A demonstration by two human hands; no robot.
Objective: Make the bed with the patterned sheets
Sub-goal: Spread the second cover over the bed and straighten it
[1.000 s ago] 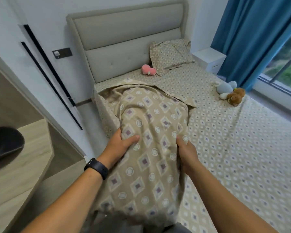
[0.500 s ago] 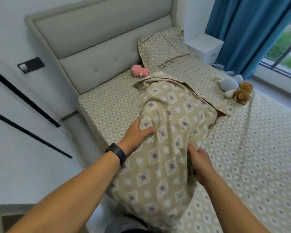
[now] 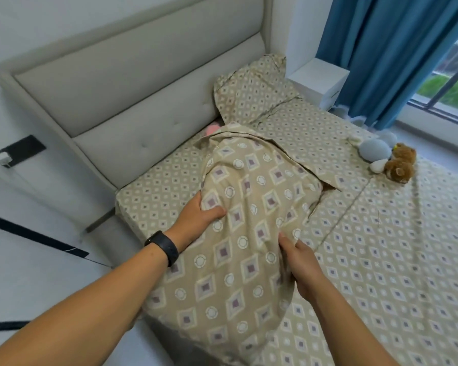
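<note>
Currently left hand [image 3: 198, 219] and right hand [image 3: 300, 262], fingers curled, grip the sides of the cased pillow [image 3: 246, 233] at frame centre above the fitted sheet [image 3: 381, 260]; likely soft, light, best held by its edges

Soft daylight from the window [image 3: 444, 83] on my right; my view is bright, slightly soft, bowed at the edges.

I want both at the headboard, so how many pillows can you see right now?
2. One pillow leans against the headboard; the held pillow is gripped by the left hand and right hand.
</note>
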